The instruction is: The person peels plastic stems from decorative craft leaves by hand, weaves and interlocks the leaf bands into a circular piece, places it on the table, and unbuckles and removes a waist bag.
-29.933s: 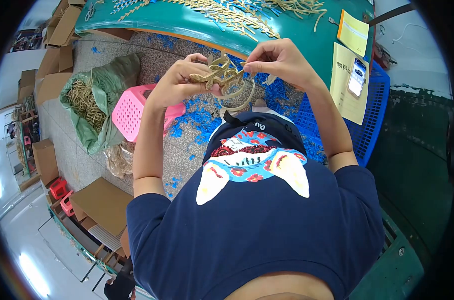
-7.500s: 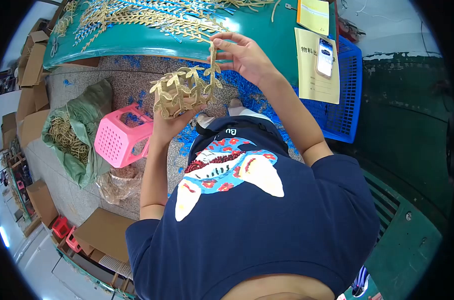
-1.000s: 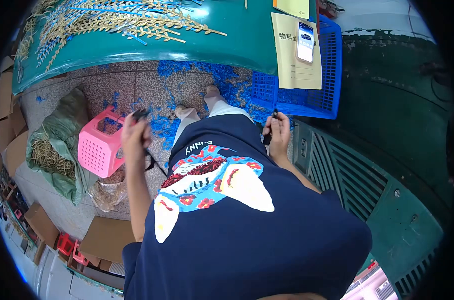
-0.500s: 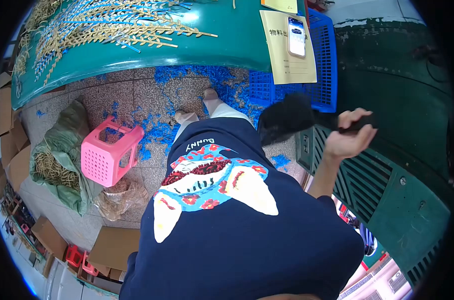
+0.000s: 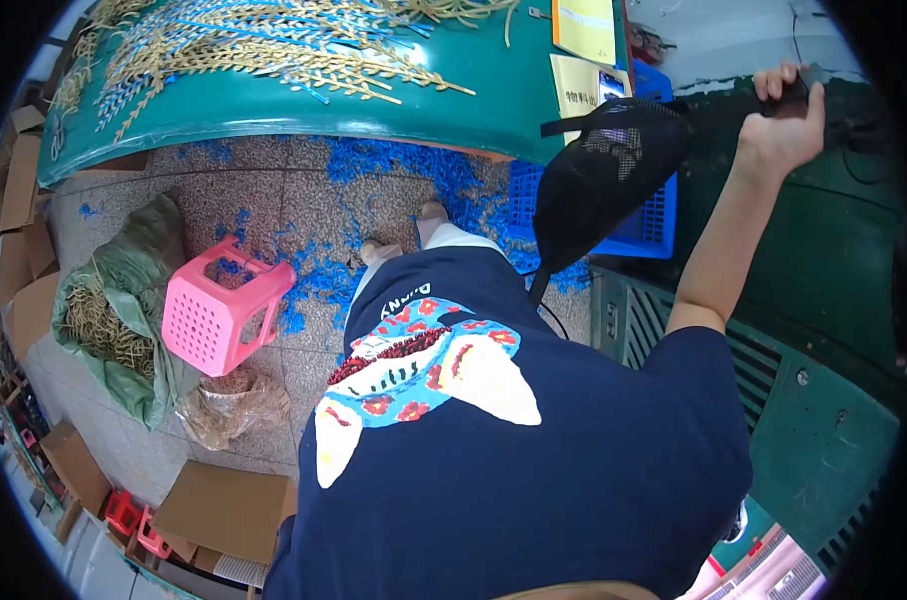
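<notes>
My right hand point(image 5: 781, 125) is raised at the upper right, its fingers wrapped round a black strap. From this strap hangs a black mesh bag point(image 5: 598, 185), stretched out in the air to the left of the hand. A narrow black strap end trails from its lower tip towards my shirt. Behind the bag lie a yellow booklet point(image 5: 571, 82) and a phone point(image 5: 610, 88), both partly covered by it. My left hand is out of view.
A green table point(image 5: 453, 110) carries gold and blue leafy sprigs point(image 5: 273, 50). A blue crate point(image 5: 653, 235) stands by a green cabinet point(image 5: 803, 420). A pink stool point(image 5: 213, 315), a green sack point(image 5: 123, 300) and blue shreds point(image 5: 323, 265) are on the floor.
My right hand has moved up and to the right, lifting the black bag, which now spreads out in front of the booklet and phone. The view has shifted slightly.
</notes>
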